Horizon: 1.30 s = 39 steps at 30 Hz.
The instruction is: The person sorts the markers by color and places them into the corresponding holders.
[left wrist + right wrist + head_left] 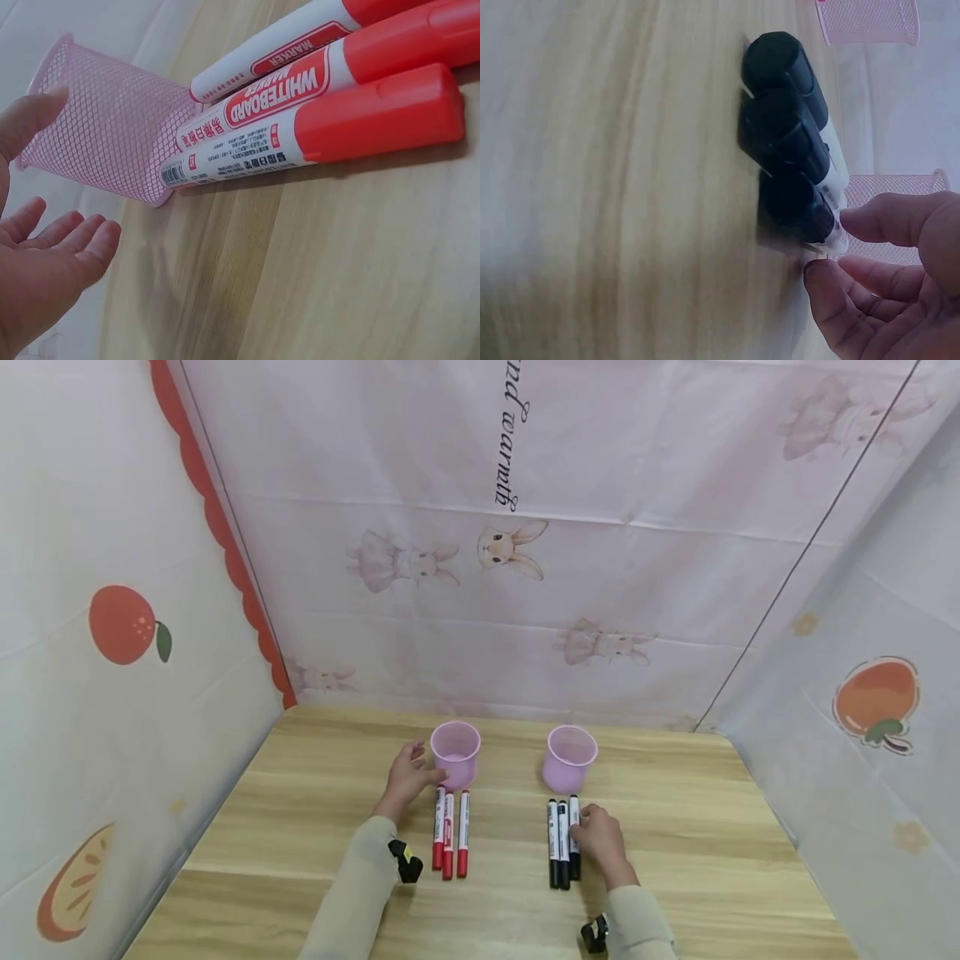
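My left hand (408,781) is beside the left pink mesh cup (456,768), fingers spread and holding nothing. In the left wrist view its thumb overlaps the cup's side. Just in front of that cup lie three red whiteboard markers (255,146), caps toward me. On the right, three black markers (563,843) lie in front of the other pink mesh cup (567,768). My right hand (602,842) pinches the rightmost black marker (799,210) at its white barrel, thumb on one side and index fingertip at the other. The marker lies low at the tabletop.
Both cups stand upright toward the back of the wooden table (300,827). Behind it hangs a pink printed cloth (420,652), with pale fruit-printed cloths (202,718) along both sides. Black wrist cameras (406,862) sit on both sleeves.
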{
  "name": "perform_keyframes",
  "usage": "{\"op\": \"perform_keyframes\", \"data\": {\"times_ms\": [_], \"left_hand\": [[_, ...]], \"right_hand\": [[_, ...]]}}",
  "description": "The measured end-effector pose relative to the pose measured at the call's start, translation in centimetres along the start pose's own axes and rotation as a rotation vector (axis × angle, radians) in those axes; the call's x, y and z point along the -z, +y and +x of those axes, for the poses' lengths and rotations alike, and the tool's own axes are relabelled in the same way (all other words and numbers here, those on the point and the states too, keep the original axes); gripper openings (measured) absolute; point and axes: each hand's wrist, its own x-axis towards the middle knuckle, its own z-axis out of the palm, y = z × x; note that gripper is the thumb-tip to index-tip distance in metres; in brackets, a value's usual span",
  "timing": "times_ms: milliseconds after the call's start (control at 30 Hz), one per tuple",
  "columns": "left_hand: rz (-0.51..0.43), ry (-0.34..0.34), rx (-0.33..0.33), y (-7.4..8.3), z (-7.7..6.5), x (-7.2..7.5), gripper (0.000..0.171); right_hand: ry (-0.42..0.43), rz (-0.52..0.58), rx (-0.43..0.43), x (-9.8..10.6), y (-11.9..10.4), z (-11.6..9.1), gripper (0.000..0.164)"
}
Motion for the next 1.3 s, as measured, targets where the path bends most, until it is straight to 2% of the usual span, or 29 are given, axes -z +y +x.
{"op": "perform_keyframes", "data": {"times_ms": [200, 467, 867, 1300], "left_hand": [[0.006, -0.005, -0.005, -0.4, 0.2, -0.3, 0.090], [-0.046, -0.025, -0.087, 0.0, 1.0, -1.4, 0.085], [-0.075, -0.050, -0.085, 1.0, 1.3, -1.5, 0.096], [-0.015, -0.060, -0.072, 1.1, 1.8, -1.1, 0.093]], "right_hand": [[-0.004, 0.002, -0.007, -0.4, 0.4, -0.2, 0.031], [0.023, -0.008, -0.008, -0.7, 0.1, 0.1, 0.021], [0.028, 0.003, -0.011, -0.8, 0.1, 0.4, 0.021], [0.014, 0.021, -0.041, -0.8, -0.1, 0.2, 0.018]]}}
